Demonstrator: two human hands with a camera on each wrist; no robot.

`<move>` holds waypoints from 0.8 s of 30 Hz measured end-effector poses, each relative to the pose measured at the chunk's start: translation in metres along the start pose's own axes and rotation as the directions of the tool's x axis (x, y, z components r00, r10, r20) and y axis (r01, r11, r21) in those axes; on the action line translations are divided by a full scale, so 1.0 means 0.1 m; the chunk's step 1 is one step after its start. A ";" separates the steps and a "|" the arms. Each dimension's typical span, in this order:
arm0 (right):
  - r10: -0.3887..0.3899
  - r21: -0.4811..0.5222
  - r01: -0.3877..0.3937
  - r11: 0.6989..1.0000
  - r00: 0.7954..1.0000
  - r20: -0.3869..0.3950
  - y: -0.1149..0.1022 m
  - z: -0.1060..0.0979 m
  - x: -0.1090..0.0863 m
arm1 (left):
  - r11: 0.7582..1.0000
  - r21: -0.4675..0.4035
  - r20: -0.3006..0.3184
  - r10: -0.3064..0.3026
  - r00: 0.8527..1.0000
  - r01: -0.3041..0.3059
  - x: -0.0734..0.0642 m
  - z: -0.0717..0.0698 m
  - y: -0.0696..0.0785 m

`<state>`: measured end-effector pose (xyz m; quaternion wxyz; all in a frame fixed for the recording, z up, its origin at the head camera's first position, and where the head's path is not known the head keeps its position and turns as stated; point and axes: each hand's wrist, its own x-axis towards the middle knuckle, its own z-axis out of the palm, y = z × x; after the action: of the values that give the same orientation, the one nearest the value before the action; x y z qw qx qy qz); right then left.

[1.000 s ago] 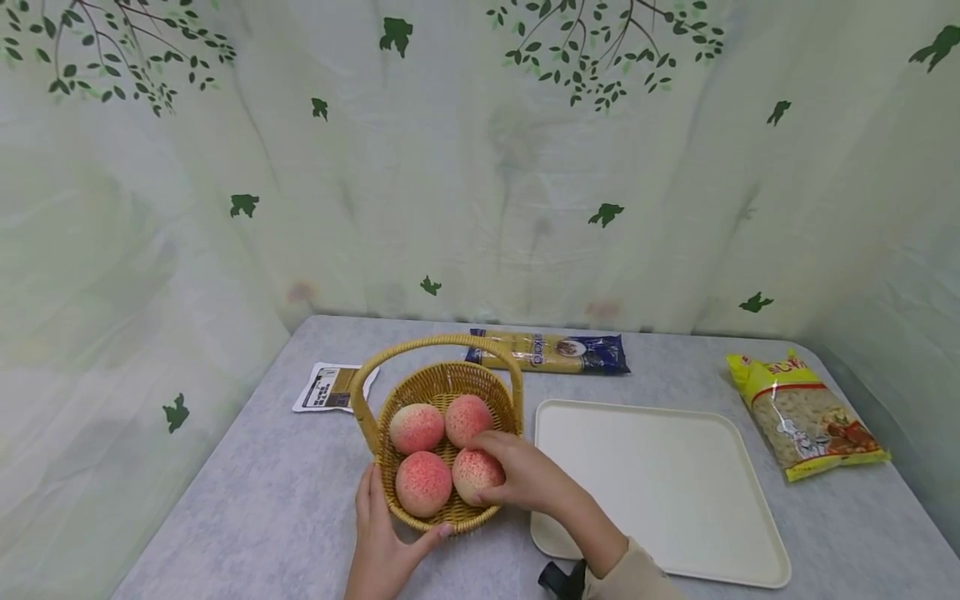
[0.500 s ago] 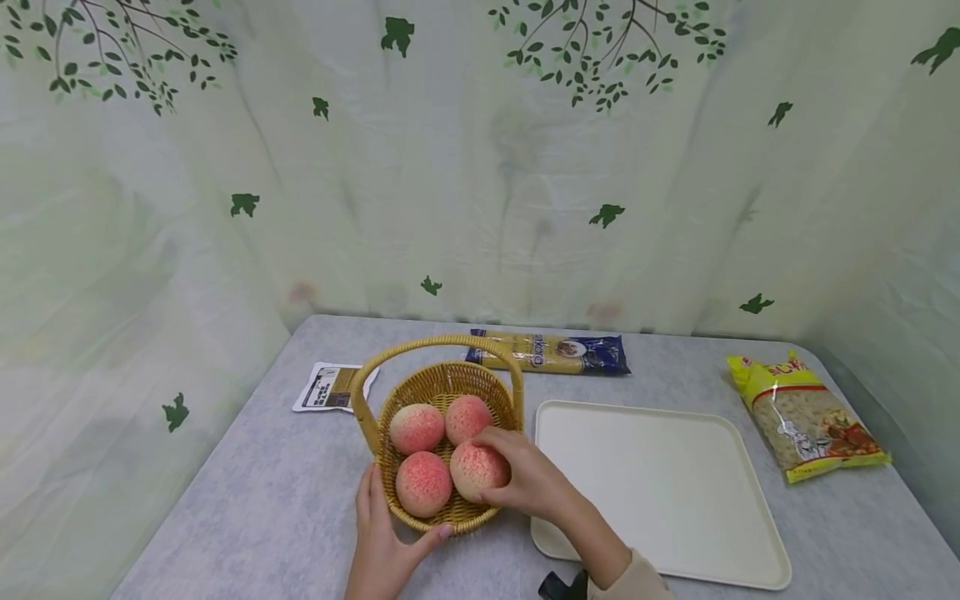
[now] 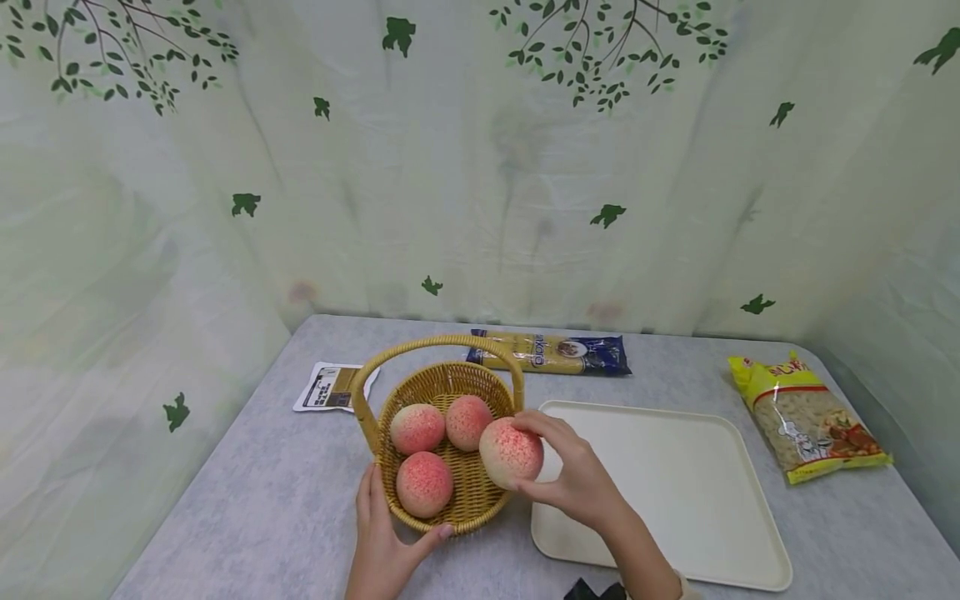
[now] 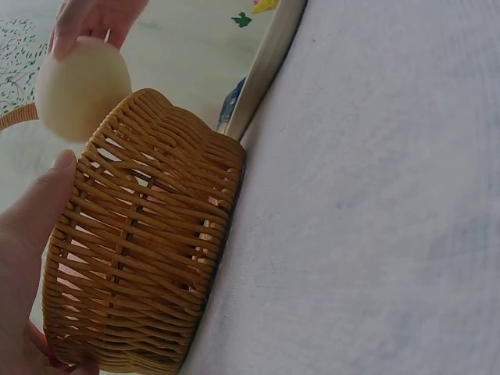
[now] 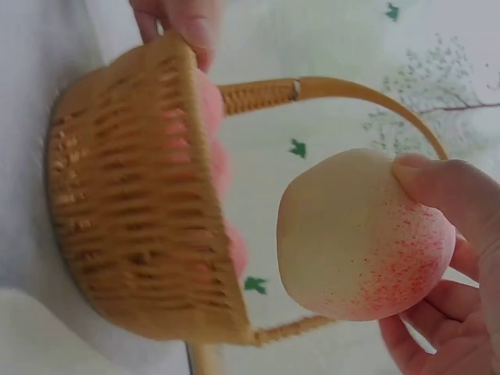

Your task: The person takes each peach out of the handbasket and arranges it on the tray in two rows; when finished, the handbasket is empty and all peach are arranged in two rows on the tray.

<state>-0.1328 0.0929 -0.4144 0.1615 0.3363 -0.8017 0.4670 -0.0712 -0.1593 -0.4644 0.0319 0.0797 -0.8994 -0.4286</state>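
A cream tray (image 3: pixel 675 492) lies bare beside the wicker basket (image 3: pixel 450 508), gripped at its rim by the left hand (image 3: pixel 382 546); three peaches remain inside while the right hand (image 3: pixel 581 483) clasps a fourth peach (image 3: pixel 511 452) above the rim.

Basket (image 3: pixel 442 392): woven wicker, rough, matt tan. Peach (image 3: pixel 511 452): smooth matt skin, pink speckling over cream. Tray (image 3: pixel 675 492): smooth cream plastic, slight sheen. Table (image 3: pixel 247 508): matt grey mottled cover. Bags at the far edge (image 3: pixel 551 352) and right edge (image 3: pixel 806 417): glossy plastic film. Backdrop (image 3: pixel 480 167): thin creased cloth, leaf print.
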 end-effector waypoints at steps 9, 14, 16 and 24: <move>0.118 -0.099 -0.133 0.986 0.982 -0.145 0.35 -0.33 -0.20 | 1.000 -0.005 0.017 -0.019 1.000 0.019 0.01 0.00 0.01; 0.246 -0.149 -0.268 0.952 0.957 -0.155 0.61 -0.41 -0.33 | 1.000 -0.009 0.013 -0.014 1.000 0.015 0.02 0.00 0.00; 0.290 -0.151 -0.313 0.937 0.944 -0.159 0.69 -0.42 -0.37 | 1.000 -0.010 0.012 -0.014 1.000 0.014 0.02 0.00 0.00; 0.398 -0.144 -0.422 0.895 0.902 -0.170 0.90 -0.38 -0.45 | 1.000 -0.010 0.018 -0.023 1.000 0.023 0.01 0.00 0.00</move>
<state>-0.1646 0.1734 -0.4779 0.1428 0.1112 -0.8801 0.4391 -0.0724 -0.1593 -0.4641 0.0193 0.0861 -0.8965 -0.4342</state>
